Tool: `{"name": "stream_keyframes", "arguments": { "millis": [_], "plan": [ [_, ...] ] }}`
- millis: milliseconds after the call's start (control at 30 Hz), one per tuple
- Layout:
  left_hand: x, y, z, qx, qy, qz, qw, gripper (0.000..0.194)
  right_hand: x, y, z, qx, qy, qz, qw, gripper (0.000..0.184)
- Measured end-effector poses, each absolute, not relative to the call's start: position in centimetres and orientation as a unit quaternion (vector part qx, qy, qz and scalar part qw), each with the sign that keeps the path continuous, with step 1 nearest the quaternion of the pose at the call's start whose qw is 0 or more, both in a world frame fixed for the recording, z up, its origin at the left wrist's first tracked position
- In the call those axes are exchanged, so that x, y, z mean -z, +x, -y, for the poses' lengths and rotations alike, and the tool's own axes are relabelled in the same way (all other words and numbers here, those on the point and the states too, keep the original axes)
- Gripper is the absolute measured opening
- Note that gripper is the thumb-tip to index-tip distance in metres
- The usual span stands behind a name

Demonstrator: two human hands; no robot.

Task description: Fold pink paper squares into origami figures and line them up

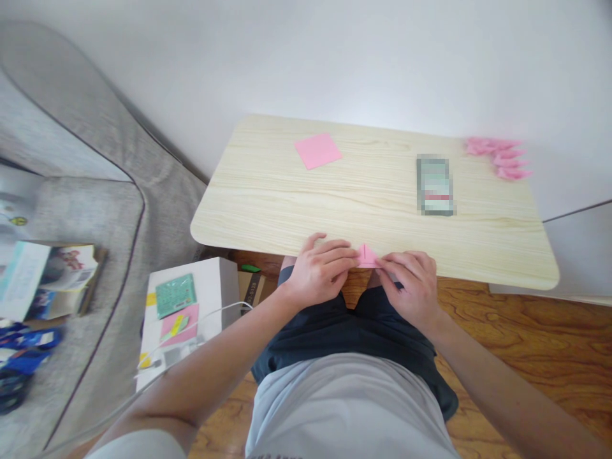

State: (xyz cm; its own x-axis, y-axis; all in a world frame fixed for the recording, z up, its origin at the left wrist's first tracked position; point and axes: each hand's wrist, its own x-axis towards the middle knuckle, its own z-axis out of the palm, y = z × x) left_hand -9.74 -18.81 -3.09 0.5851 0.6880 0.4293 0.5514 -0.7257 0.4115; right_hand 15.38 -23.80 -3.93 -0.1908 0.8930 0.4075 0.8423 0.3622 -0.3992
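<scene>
A small piece of folded pink paper [366, 257] is held at the front edge of the wooden table [373, 191], its pointed tip facing away from me. My left hand [321, 266] pinches its left corner between thumb and fingers. At the opposite corner, my right hand [410, 280] grips the paper the same way. A dark line runs down the middle of the folded shape. Farther back on the table lies a flat pink paper square [318, 151].
Several folded pink paper pieces [500, 158] sit at the table's far right corner, and a blurred phone [435, 185] lies nearer the middle. Left of my legs stands a white box [210, 287] carrying a green packet [176, 295] and a white cable. A grey sofa [162, 191] borders the left side.
</scene>
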Motion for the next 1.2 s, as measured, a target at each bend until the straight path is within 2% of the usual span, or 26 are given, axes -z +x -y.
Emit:
{"name": "stream_keyframes", "arguments": {
  "millis": [200, 333, 567, 700, 800, 1033, 1200],
  "plan": [
    [3.9, -9.2, 19.5, -0.32, 0.874, -0.346, 0.12, 0.023, 4.3, 15.6, 23.9, -0.099, -0.537, 0.769, 0.332, 0.018],
    [3.1, -8.6, 19.6, -0.357, 0.849, -0.35, 0.17, 0.013, 2.6, 15.1, 23.8, -0.149, -0.537, 0.738, 0.381, 0.014],
    [0.4, -7.7, 19.6, -0.402, 0.748, -0.395, 0.35, 0.006, -0.7, 15.0, 22.8, -0.324, -0.569, 0.657, 0.374, 0.013],
    [0.1, -7.3, 19.3, -0.407, 0.652, -0.401, 0.498, 0.01, -0.9, 15.1, 22.0, -0.428, -0.555, 0.581, 0.413, 0.013],
    [0.3, -7.3, 19.0, -0.428, 0.601, -0.379, 0.558, 0.011, -1.1, 15.1, 21.6, -0.482, -0.531, 0.548, 0.431, 0.011],
    [0.0, -7.1, 19.0, -0.471, 0.529, -0.349, 0.613, 0.008, -2.2, 15.3, 21.5, -0.488, -0.529, 0.551, 0.422, 0.009],
    [-0.3, -7.0, 19.2, -0.493, 0.532, -0.357, 0.59, 0.006, -2.8, 15.4, 21.7, -0.474, -0.528, 0.57, 0.414, 0.01]
  ]
}}
